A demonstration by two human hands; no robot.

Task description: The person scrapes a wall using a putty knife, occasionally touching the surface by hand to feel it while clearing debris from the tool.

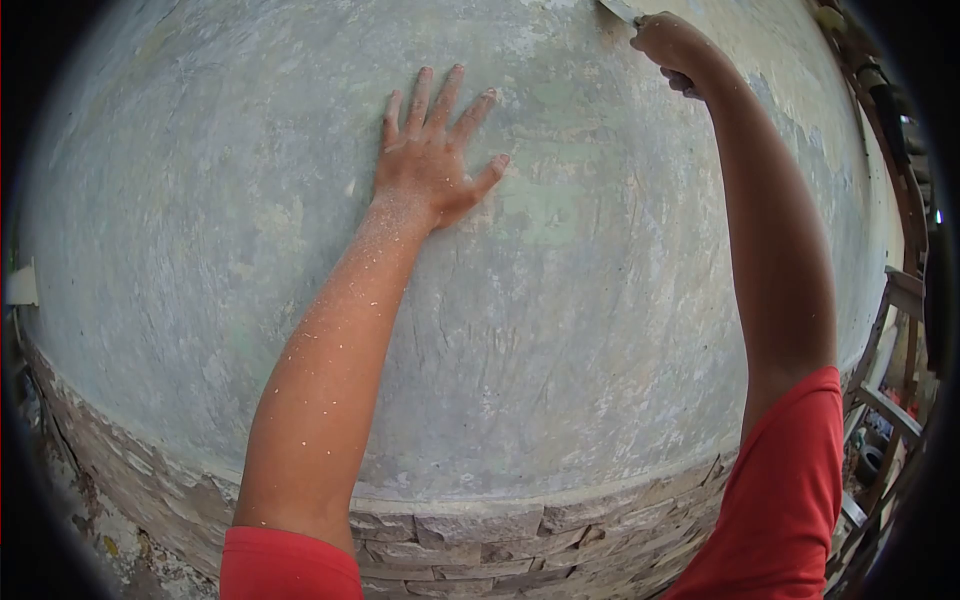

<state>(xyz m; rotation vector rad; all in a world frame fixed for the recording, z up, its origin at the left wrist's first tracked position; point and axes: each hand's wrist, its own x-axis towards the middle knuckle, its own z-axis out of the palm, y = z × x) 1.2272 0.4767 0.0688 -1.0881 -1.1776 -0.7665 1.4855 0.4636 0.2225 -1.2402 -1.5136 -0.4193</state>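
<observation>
My left hand lies flat on the grey-green wall with its fingers spread. Pale dust and small flakes cling to that hand and forearm. Higher up on the right, my right hand is closed around the handle of a scraper. Its metal blade meets the wall at the top edge of the view, partly cut off by the frame. The wall surface is patchy, with worn paint and lighter streaks around both hands.
Stone cladding runs along the wall's base, with a narrow ledge above it. At the right stands a wooden frame beside other clutter. Rubble-strewn ground shows at the lower left.
</observation>
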